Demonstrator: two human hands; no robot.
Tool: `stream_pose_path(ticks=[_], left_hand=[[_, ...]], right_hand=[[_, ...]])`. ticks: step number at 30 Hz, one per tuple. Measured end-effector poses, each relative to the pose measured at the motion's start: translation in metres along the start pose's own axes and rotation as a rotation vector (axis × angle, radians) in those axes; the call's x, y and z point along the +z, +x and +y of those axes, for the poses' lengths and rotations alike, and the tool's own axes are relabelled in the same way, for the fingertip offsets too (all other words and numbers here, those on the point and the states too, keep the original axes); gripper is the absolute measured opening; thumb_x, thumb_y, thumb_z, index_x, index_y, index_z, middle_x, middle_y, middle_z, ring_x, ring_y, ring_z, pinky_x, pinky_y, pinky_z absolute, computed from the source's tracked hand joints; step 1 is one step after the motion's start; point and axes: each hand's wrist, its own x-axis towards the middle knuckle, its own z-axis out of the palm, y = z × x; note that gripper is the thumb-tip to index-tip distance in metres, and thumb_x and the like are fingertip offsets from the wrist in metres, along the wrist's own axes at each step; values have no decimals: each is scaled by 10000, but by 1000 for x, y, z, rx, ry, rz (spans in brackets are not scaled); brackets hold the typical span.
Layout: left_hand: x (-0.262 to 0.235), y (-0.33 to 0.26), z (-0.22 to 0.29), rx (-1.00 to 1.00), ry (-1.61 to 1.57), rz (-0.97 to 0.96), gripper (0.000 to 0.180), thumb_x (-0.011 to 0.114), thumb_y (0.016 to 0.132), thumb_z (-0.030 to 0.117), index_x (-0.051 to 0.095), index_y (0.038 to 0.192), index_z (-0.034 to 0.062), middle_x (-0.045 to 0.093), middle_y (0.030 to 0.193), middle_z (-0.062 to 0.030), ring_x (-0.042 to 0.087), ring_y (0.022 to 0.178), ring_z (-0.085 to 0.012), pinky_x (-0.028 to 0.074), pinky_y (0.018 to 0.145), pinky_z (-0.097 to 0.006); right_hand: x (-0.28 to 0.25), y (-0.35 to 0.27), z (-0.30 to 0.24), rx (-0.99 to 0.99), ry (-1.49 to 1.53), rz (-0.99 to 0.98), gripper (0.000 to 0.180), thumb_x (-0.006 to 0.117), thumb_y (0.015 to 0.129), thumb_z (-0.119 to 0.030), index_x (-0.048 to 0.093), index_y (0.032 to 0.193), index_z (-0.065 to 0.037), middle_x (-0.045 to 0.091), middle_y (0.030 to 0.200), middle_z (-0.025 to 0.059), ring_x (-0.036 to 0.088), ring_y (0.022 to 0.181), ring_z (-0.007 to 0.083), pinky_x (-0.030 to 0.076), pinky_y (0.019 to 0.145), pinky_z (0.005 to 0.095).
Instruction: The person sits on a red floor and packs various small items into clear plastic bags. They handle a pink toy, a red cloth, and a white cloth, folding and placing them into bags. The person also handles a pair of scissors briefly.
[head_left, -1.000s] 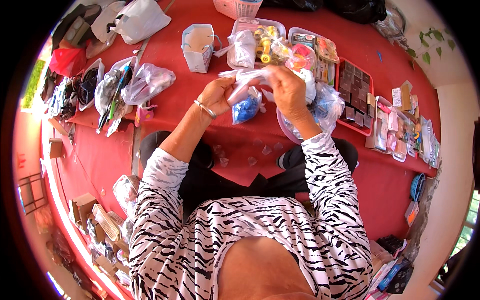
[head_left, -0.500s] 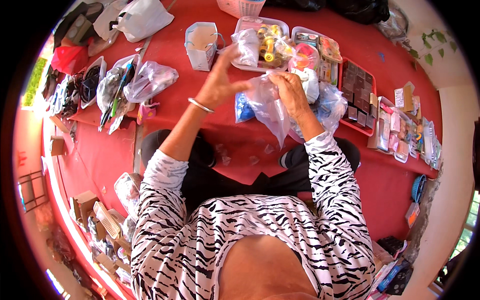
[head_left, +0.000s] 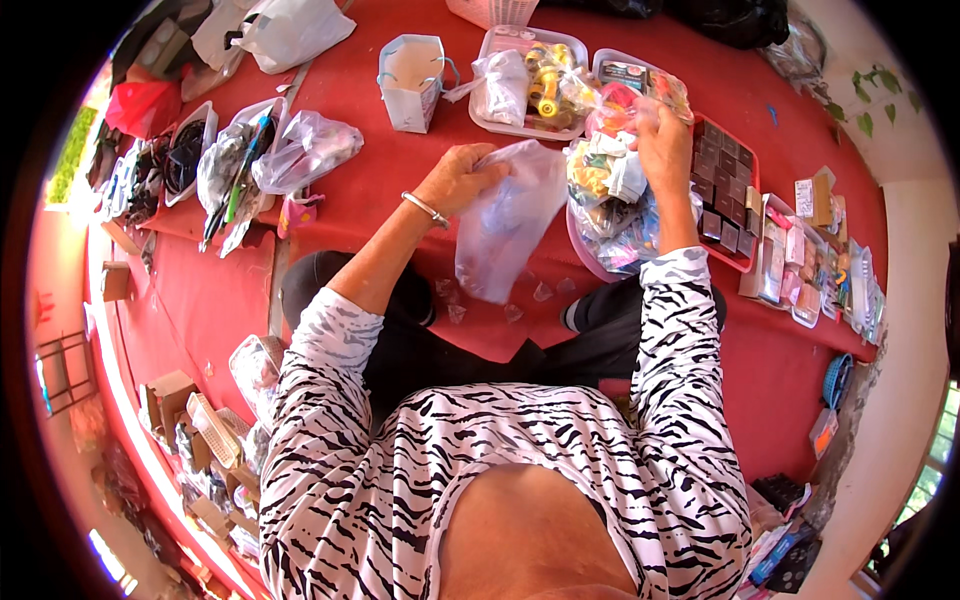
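Left hand pinches plastic bag; right hand grips packets.
Loose one-handed hold; bag may slip.

Two bare hands were out over the red cloth: the left hand gripping one clear plastic bag, the right hand up among the packets. One small white paper gift bag with handles stood there, and two clear rectangular plastic trays lay side by side behind the hands, the second tray just right of the first. One flat red tray of dark square blocks lay at the right, and one silver bangle circled the left wrist.
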Motion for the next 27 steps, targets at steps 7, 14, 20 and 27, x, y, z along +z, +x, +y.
stream_pose_path(ticks=[7, 14, 20, 27], left_hand=[[-14, -1, -15, 23, -118, 108, 253, 501, 897, 212, 637, 863, 1, 602, 698, -16, 535, 631, -85, 454, 576, -254], [-12, -11, -2, 350, 205, -25, 274, 517, 870, 246, 629, 776, 14, 601, 717, -172, 592, 652, -283, 454, 606, -364], [-23, -17, 2, 314, 283, 75, 228, 576, 804, 223, 616, 761, 3, 604, 672, -141, 598, 581, -257, 461, 551, -356], [-48, -24, 10, 5, -41, 828, 245, 609, 678, 92, 637, 908, 13, 643, 873, -171, 619, 809, -271, 475, 730, -355]], right_hand=[[11, -5, -21, -136, 580, -427, 273, 542, 857, -212, 626, 737, 18, 639, 762, 61, 578, 740, 116, 435, 712, 249], [15, -32, -74, -195, 851, -504, 554, 672, 756, -155, 453, 1242, -4, 507, 1169, 100, 474, 1056, 144, 387, 853, 238], [42, -42, -58, -61, 637, -772, 83, 631, 771, -102, 615, 776, -21, 535, 616, -41, 456, 564, 34, 370, 546, 195], [63, -33, -21, 35, 571, -386, 171, 619, 794, -122, 546, 666, -34, 475, 555, -26, 439, 468, 54, 344, 424, 201]])
